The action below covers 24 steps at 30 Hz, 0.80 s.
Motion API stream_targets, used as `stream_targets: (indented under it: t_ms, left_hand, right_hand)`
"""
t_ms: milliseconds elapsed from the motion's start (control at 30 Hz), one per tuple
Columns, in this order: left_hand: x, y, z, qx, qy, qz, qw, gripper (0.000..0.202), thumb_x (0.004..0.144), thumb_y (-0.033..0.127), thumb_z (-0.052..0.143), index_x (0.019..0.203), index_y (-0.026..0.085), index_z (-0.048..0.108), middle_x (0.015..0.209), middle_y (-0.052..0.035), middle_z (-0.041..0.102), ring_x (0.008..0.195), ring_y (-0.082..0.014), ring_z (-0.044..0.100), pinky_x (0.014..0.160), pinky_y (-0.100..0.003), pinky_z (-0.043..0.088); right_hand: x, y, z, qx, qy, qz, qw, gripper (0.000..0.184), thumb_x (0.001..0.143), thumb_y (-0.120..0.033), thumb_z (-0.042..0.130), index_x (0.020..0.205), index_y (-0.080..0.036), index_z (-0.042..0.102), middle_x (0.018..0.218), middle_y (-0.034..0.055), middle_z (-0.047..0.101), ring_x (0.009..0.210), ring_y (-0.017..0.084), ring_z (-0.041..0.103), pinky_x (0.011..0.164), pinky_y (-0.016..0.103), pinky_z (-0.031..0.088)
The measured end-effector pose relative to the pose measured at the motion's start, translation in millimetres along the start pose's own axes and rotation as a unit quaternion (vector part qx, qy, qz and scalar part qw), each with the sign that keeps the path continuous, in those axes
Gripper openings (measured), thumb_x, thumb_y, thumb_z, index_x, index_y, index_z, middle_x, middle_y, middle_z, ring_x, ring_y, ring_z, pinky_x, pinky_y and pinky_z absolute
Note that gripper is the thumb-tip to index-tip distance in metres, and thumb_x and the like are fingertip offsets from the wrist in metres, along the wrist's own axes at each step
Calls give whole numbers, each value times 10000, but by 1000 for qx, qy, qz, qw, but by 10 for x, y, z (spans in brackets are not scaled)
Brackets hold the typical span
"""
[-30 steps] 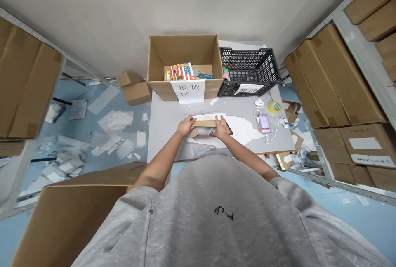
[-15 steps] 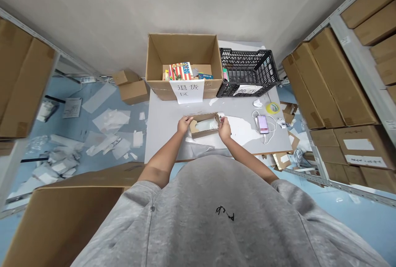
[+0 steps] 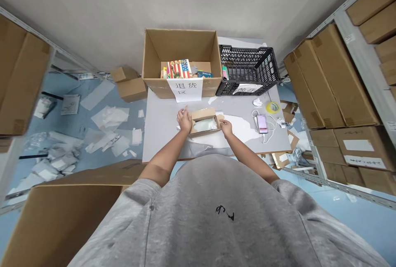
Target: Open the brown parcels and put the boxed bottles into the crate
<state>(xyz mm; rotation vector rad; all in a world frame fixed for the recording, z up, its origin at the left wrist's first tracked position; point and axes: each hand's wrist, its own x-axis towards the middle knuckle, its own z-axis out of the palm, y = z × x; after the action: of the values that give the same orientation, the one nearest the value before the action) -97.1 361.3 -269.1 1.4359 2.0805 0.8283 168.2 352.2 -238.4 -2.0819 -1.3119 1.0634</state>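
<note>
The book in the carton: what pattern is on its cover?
The book shows American-flag stars and stripes, best seen in the head view.

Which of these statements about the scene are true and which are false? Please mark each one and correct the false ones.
1. The right hand touches the small open box. True.
2. The left hand holds a phone. False: the phone lies on the table, away from both hands.
3. The black crate stands to the right of the large box. True.
4. The tape roll is inside the crate. False: it lies on the table.
</note>
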Motion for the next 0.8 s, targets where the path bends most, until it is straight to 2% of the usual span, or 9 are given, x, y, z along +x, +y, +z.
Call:
stream_targets:
  t_ms: [33, 100, 133, 200, 300, 400, 600, 700, 800]
  left_hand:
    - [-1, 10, -42, 44, -31, 77, 996, 521, 944, 188, 570, 1446, 303, 646, 1554, -111, 549, 1477, -303, 438, 1208, -496, 348]
    - [5, 13, -108, 99, -127, 213, 964, 568, 951, 136, 519, 1473, 327, 637, 1621, -67, 510, 1525, -294, 388, 1250, -512, 297]
    - [8, 9, -126, 111, -166, 256, 946, 582, 958, 131, 502, 1496, 318, 620, 1634, -57, 503, 1532, -287, 385, 1261, -508, 287]
    - [11, -5, -129, 122, -204, 291, 927, 580, 986, 175, 492, 1554, 270, 561, 1644, -67, 496, 1533, -282, 393, 1273, -494, 285]
    - [0, -34, -85, 127, -221, 295, 921, 570, 1023, 281, 501, 1591, 220, 507, 1630, -85, 515, 1508, -270, 439, 1273, -458, 306]
    - [-8, -65, -44, 123, -240, 282, 921, 539, 1037, 309, 495, 1569, 233, 532, 1553, -78, 597, 1419, -253, 541, 1227, -412, 374]
    - [60, -34, -12, 102, -270, 196, 937, 384, 1072, 450, 464, 1303, 314, 739, 1260, -75, 753, 1171, -284, 679, 1004, -368, 485]
    - [106, 61, 30, 114, -302, 183, 928, 334, 1067, 441, 487, 1165, 281, 763, 1172, -89, 756, 1135, -283, 674, 962, -351, 478]
    - [128, 173, 87, 124, -316, 212, 916, 330, 1059, 392, 509, 1282, 257, 712, 1268, -106, 717, 1184, -286, 652, 957, -344, 477]
  right_hand:
    - [19, -45, -4, -43, -3, -15, 999, 483, 852, -336, 604, 1264, -118, 733, 1504, 181, 602, 1416, 321, 546, 1210, 463, 408]
    - [30, -135, -2, -161, -28, -56, 985, 668, 828, -450, 722, 1403, -119, 652, 1696, 182, 370, 1594, 342, 285, 1308, 484, 211]
    - [22, -173, 1, -224, -55, -73, 970, 809, 825, -506, 747, 1506, -111, 562, 1752, 178, 245, 1637, 337, 158, 1326, 484, 125]
    - [-13, -219, 4, -308, -125, -84, 939, 1046, 846, -607, 730, 1661, -92, 324, 1791, 176, 65, 1661, 318, 7, 1328, 482, 31]
    - [-65, -206, -18, -350, -202, -83, 911, 1249, 846, -764, 658, 1719, -92, 71, 1788, 168, -92, 1661, 317, -73, 1321, 470, 30]
    - [-88, -134, -53, -348, -225, -109, 904, 1373, 799, -855, 639, 1712, -60, -9, 1771, 194, -161, 1658, 341, -93, 1319, 446, 65]
    - [-213, 44, -42, -306, -176, -171, 920, 1326, 829, -835, 642, 1706, -34, 52, 1771, 258, -47, 1654, 398, -43, 1309, 520, 124]
    - [-326, 115, -14, -301, -140, -188, 924, 1255, 866, -816, 616, 1704, -34, 104, 1771, 265, -1, 1648, 428, -28, 1303, 562, 129]
    - [-386, 132, -9, -307, -125, -201, 922, 1221, 895, -801, 591, 1697, -11, 117, 1765, 282, 17, 1651, 418, -12, 1309, 563, 108]
